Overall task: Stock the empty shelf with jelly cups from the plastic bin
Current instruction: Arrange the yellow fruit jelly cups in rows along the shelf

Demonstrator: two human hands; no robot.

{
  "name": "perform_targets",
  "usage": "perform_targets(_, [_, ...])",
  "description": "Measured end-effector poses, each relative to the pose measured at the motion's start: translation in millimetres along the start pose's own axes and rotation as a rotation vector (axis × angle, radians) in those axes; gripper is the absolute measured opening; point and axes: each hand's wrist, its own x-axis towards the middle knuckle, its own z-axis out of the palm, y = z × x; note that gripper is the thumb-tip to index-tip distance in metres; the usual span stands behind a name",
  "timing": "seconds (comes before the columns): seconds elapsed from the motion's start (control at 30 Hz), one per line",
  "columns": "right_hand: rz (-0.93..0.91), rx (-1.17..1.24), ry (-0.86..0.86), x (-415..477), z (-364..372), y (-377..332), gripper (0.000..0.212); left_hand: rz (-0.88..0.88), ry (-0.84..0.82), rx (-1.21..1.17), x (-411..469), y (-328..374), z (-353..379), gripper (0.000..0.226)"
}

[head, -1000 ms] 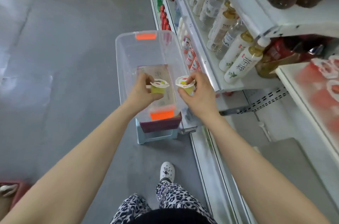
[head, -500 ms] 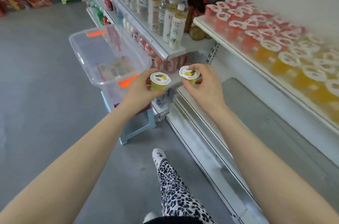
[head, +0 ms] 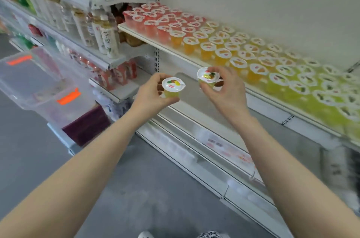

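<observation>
Two hands are hovering just in front of the white shelf [head: 171, 53], slightly below its front edge. The left hand [head: 150, 93] is gripping a yellow-green jelly cup [head: 173, 87] around its side, fingers curled, foil lid facing up. The right hand [head: 228, 89] is pinching a second jelly cup [head: 208, 77] between thumb and fingertips, nearer the shelf edge. Both cups are sitting close together without touching. On the shelf, shelved cups [head: 243, 50] are standing in red, orange and green bands. Left of the shelf and lower, the clear plastic bin [head: 39, 85] is appearing blurred. Tea bottles [head: 105, 36] are standing just left of the shelf.
</observation>
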Motion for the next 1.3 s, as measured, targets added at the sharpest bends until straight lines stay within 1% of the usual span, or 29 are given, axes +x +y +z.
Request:
perform_targets(0.17, [0.000, -0.047, 0.106, -14, -78, 40, 0.035, 0.068, -0.033, 0.033, 0, 57, 64, 0.055])
perform_targets(0.3, [-0.013, -0.072, 0.159, -24, -149, 71, 0.035, 0.123, -0.043, 0.036, -4, 105, 124, 0.060])
perform_targets(0.43, [-0.011, -0.115, 0.218, -37, -222, 107, 0.035, 0.200, -0.041, -0.014, -9, 153, 188, 0.058])
perform_targets(0.6, [0.030, -0.144, 0.299, -60, -307, 154, 0.034, 0.241, -0.057, -0.063, -26, 207, 267, 0.054])
perform_targets(0.7, [0.056, -0.169, 0.342, -76, -355, 182, 0.031, 0.271, -0.084, -0.049, -35, 233, 309, 0.057])
perform_targets(0.87, [0.152, -0.204, 0.396, -98, -421, 235, 0.027, 0.321, -0.100, -0.049, -48, 263, 367, 0.053])
perform_targets(0.97, [0.276, -0.223, 0.374, -109, -447, 267, 0.028, 0.331, -0.118, -0.027, -52, 272, 391, 0.056])
perform_targets(1.07, [0.404, -0.257, 0.267, -122, -452, 295, 0.029, 0.340, -0.138, 0.005, -54, 277, 406, 0.064])
perform_targets(1.17, [0.449, -0.261, 0.185, -133, -445, 312, 0.025, 0.371, -0.157, 0.045, -55, 281, 413, 0.065])
perform_targets(1.3, [0.455, -0.280, 0.132, -137, -436, 327, 0.026, 0.442, -0.170, 0.124, -57, 287, 418, 0.059])
